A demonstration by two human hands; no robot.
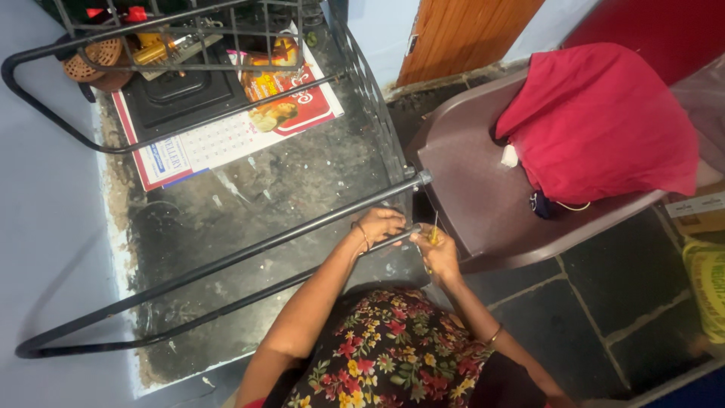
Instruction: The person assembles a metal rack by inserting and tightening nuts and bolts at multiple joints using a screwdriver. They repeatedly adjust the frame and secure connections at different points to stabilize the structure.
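A black metal tube frame point(226, 261) lies across a dark stone floor. My left hand point(380, 224) grips the end of one of its tubes, close to a brown plastic chair point(468, 181). Just to the right, my right hand point(438, 253) holds a yellow-handled screwdriver point(433, 233), its thin shaft pointing up beside the tube end. Both forearms reach forward over a floral-print garment point(393, 351).
A red cloth point(604, 121) is heaped on the chair seat. At the far left a printed calendar sheet point(226, 136) lies under a black tray point(177, 91) and wire grille with small tools. A wooden door point(461, 34) stands behind. A yellow sack point(706, 283) sits at the right edge.
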